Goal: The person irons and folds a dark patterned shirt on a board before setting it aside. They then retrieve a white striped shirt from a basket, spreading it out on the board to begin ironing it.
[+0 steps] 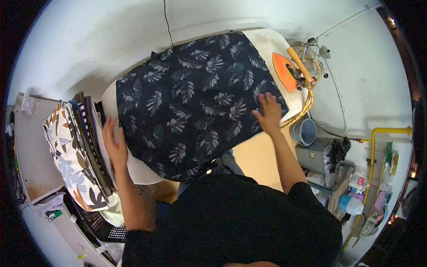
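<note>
A dark navy cloth (191, 102) with a pale leaf print lies spread over a white ironing board (258, 38). My right hand (269, 113) rests near the cloth's right edge, fingers spread. At the cloth's left edge is my left hand (115, 144), its fingers apart and nothing in them. Just left of that hand hangs a stack of folded fabrics (86, 133), with a white leaf-print cloth (66, 151) on the outside. An orange iron (287, 71) with a wooden handle sits on the board's right end, beyond my right hand.
Yellow hoses (307, 104) run from the iron down past the board's right edge. A grey bucket (304, 132) and a grey box (313, 155) stand below on the right. A yellow pipe (372, 155) follows the right wall. A black basket (104, 229) sits at lower left.
</note>
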